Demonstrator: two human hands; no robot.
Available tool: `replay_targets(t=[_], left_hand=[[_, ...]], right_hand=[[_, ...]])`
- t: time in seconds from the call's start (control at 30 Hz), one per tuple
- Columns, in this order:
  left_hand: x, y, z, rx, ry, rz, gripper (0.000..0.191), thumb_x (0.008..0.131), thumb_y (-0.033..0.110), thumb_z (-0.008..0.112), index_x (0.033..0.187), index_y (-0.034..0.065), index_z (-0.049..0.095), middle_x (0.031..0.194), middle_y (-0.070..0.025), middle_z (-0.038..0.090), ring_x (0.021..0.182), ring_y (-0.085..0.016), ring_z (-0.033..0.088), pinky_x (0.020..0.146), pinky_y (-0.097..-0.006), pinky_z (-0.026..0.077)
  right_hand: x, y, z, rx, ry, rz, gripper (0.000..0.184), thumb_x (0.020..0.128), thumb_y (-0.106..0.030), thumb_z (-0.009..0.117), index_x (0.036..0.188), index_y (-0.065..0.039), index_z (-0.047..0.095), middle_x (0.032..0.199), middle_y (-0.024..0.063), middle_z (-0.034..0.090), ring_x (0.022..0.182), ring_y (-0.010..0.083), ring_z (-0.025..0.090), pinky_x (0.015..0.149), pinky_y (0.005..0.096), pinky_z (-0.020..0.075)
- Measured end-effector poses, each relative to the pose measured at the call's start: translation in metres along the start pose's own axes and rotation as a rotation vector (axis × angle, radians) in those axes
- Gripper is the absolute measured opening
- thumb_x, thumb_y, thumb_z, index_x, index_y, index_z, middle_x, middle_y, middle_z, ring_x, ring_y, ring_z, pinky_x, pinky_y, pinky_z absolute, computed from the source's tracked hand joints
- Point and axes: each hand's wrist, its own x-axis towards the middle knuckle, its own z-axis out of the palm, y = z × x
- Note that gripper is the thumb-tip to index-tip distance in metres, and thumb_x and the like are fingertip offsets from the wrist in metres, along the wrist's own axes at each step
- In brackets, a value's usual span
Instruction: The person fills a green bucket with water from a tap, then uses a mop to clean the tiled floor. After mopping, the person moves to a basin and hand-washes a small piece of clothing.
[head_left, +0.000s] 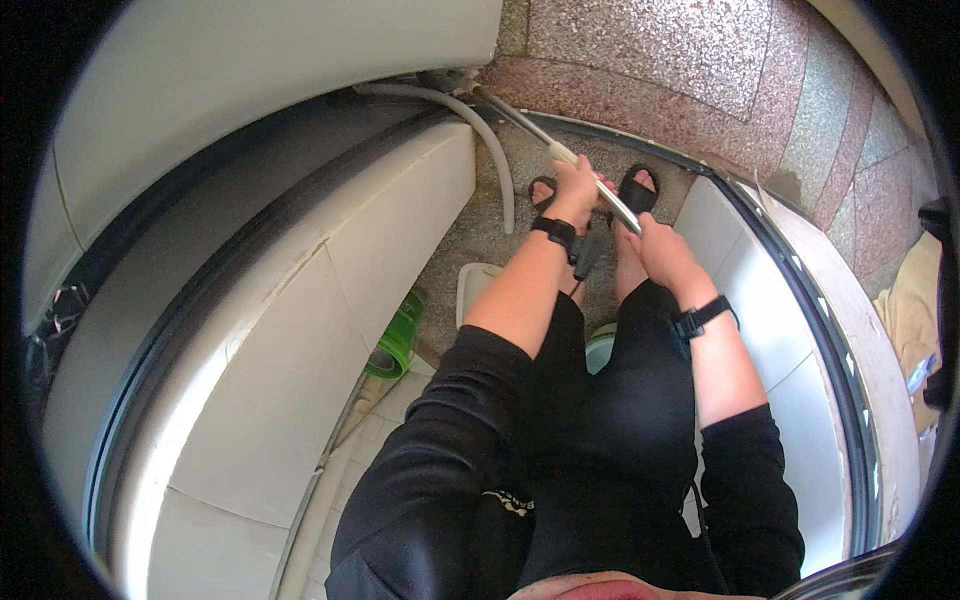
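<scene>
My left hand (574, 191) grips the pale sleeve and shaft of a long metal pole (521, 118), partway along it. Around the pole's near end, my right hand (665, 253) is closed. From my hands the pole slants up and to the left. Its far end reaches the floor beside the bottom edge of a large white panel (300, 37). A dark, blurred mass there may be a mop head, but I cannot tell. A grey hose (495, 142) curves along the floor left of the pole, close to my feet.
My sandalled feet (639, 191) stand on speckled floor in a narrow doorway between white-tiled walls (360, 247). A dark sill track (637, 142) crosses ahead. A green container (397, 337), a white bin (472, 285) and a pale bucket (601, 349) stand low around my legs.
</scene>
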Motion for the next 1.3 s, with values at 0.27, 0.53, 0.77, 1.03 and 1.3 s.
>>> replay_targets(t=[0.27, 0.53, 0.77, 1.03, 1.3], left_hand=[[0.01, 0.026, -0.059, -0.023, 0.084, 0.057, 0.031, 0.107, 0.032, 0.039, 0.117, 0.003, 0.032, 0.086, -0.0107, 0.049, 0.062, -0.022, 0.057, 0.058, -0.0419, 0.058], [-0.043, 0.024, -0.036, 0.011, 0.168, -0.032, 0.037, 0.107, 0.032, 0.038, 0.127, 0.0014, 0.033, 0.09, -0.0099, 0.049, 0.068, -0.023, 0.056, 0.059, -0.0411, 0.056], [-0.111, 0.014, -0.005, -0.065, 0.115, -0.039, 0.029, 0.107, 0.032, 0.038, 0.107, 0.0026, 0.037, 0.078, -0.0083, 0.05, 0.061, -0.021, 0.055, 0.057, -0.0394, 0.055], [-0.174, -0.009, 0.003, 0.034, 0.055, -0.067, 0.028, 0.105, 0.029, 0.042, 0.106, 0.0005, 0.041, 0.082, -0.0095, 0.051, 0.059, -0.022, 0.056, 0.053, -0.0391, 0.055], [-0.158, -0.022, 0.063, -0.075, -0.106, -0.113, 0.027, 0.106, 0.03, 0.041, 0.11, 0.0036, 0.037, 0.082, -0.0084, 0.05, 0.061, -0.02, 0.056, 0.052, -0.0377, 0.055]], right_hand=[[0.025, -0.056, 0.04, 0.037, 0.012, -0.048, 0.029, 0.099, -0.029, 0.055, 0.106, -0.002, 0.049, 0.092, 0.0271, 0.069, 0.084, 0.0437, 0.069, 0.073, 0.052, 0.0566], [-0.026, -0.049, 0.011, 0.106, -0.081, -0.114, 0.03, 0.1, -0.025, 0.053, 0.109, 0.003, 0.047, 0.092, 0.0267, 0.068, 0.085, 0.0469, 0.068, 0.076, 0.0509, 0.0549], [-0.106, -0.063, -0.047, 0.192, -0.249, 0.015, 0.034, 0.101, -0.026, 0.052, 0.109, 0.006, 0.048, 0.092, 0.0295, 0.065, 0.088, 0.0476, 0.065, 0.079, 0.0497, 0.0521], [-0.187, -0.067, -0.032, 0.373, -0.213, 0.187, 0.034, 0.101, -0.03, 0.053, 0.106, 0.003, 0.052, 0.086, 0.026, 0.065, 0.083, 0.0426, 0.067, 0.074, 0.0481, 0.0516], [-0.185, -0.02, -0.031, 0.287, 0.012, 0.186, 0.034, 0.1, -0.031, 0.055, 0.104, 0.003, 0.053, 0.091, 0.0281, 0.064, 0.089, 0.0464, 0.064, 0.077, 0.0496, 0.0502]])
